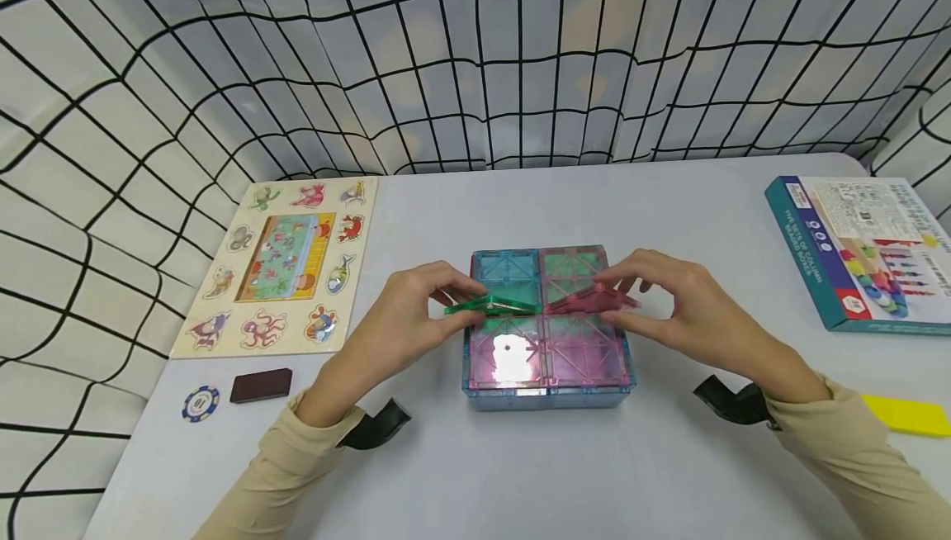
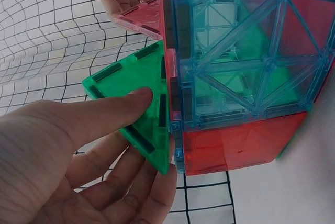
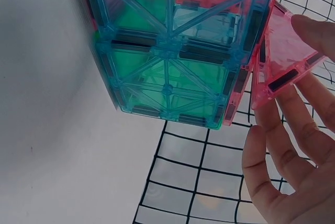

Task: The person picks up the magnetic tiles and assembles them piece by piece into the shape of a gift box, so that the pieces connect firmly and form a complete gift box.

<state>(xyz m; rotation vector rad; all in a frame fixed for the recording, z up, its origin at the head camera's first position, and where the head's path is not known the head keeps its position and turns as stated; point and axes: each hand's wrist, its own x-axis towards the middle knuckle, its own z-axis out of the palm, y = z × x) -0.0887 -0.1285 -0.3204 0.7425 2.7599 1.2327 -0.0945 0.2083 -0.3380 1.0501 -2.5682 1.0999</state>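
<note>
A box-like build of see-through magnetic tiles [image 1: 583, 354] stands mid-table, its top made of blue, green and pink squares. My left hand [image 1: 404, 317] pinches a green triangular magnetic tile [image 2: 128, 85] between thumb and fingers. One edge of that triangle lies right at the build's top surface in the left wrist view. From the other side, my right hand [image 1: 679, 309] pinches a pink triangular magnetic tile [image 3: 285, 51], its edge likewise close against the top. In the head view the two triangles meet near the middle of the top.
An animal puzzle board [image 1: 297, 338] lies at the left, with a poker chip [image 1: 201, 404] and a dark brown block [image 1: 261, 386] in front of it. At the right are a boxed set [image 1: 891, 251] and a yellow piece [image 1: 906, 415]. Black netting [image 1: 520, 69] surrounds the table's back and sides.
</note>
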